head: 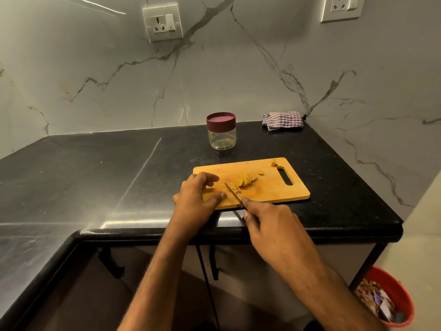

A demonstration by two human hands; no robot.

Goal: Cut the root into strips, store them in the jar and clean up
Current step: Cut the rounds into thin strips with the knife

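Note:
A wooden cutting board (pixel 269 187) lies on the black counter (pixel 95 177). On it sits a row of yellow root slices (pixel 245 179), with a small end piece (pixel 260 173) and a scrap (pixel 273 162) near the handle slot. My right hand (pixel 274 223) grips a knife (pixel 233 191) whose blade tip rests at the left end of the slices. My left hand (pixel 195 197) lies on the board's left end, fingers bent, left of the blade; whether it holds a piece is hidden. A clear jar (pixel 221 134) with a maroon lid stands behind the board.
A folded checked cloth (pixel 282 120) lies at the back right corner against the marble wall. A red bin (pixel 386 297) holding waste stands on the floor at the lower right. The counter's front edge (pixel 214 232) runs just below my hands.

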